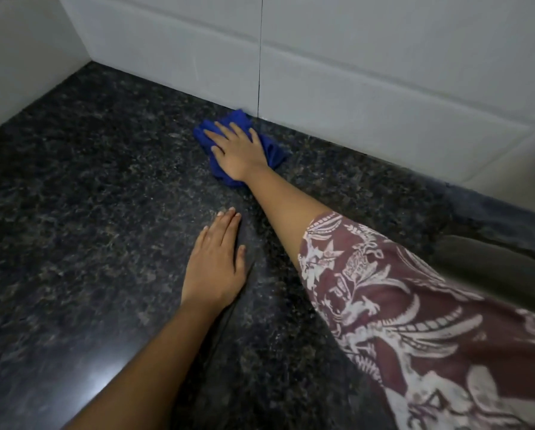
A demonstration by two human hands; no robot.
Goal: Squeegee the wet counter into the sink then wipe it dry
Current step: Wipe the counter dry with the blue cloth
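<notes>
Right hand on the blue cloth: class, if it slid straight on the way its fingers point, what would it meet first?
Probably the white tiled wall, after a stretch of bare counter. The right hand presses the blue cloth flat, fingers aimed at the wall's base.

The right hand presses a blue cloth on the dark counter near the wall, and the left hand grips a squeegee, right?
Not quite. In the head view the left hand holds nothing; it rests flat on the counter. The right hand does press the blue cloth near the wall.
</notes>
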